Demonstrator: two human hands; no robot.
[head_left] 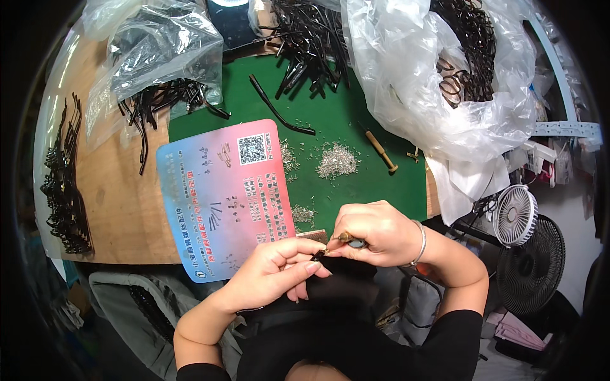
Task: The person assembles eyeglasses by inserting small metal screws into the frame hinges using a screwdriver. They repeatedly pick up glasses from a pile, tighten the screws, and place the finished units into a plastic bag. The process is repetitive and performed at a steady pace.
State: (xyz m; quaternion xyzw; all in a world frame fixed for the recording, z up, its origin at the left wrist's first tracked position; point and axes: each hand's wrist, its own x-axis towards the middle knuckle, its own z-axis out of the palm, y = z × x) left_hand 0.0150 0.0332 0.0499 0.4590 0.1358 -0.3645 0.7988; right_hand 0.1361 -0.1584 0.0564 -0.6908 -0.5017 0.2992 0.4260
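Note:
At the near edge of the green mat, my left hand pinches a small black eyeglass part between thumb and fingers. Most of that part is hidden, so I cannot tell whether it is a temple arm or a frame. My right hand is closed around a small brass-coloured screwdriver, its tip end meeting the black part. Just beyond my hands, tiny silver screws lie in a larger pile and a smaller pile. A single black temple arm rests farther back on the mat.
A pink-and-blue printed sheet with small metal bits lies left. Another brass-coloured screwdriver is on the green mat. Black temple arms heap at the back. A plastic bag holds black frames. Fans stand right.

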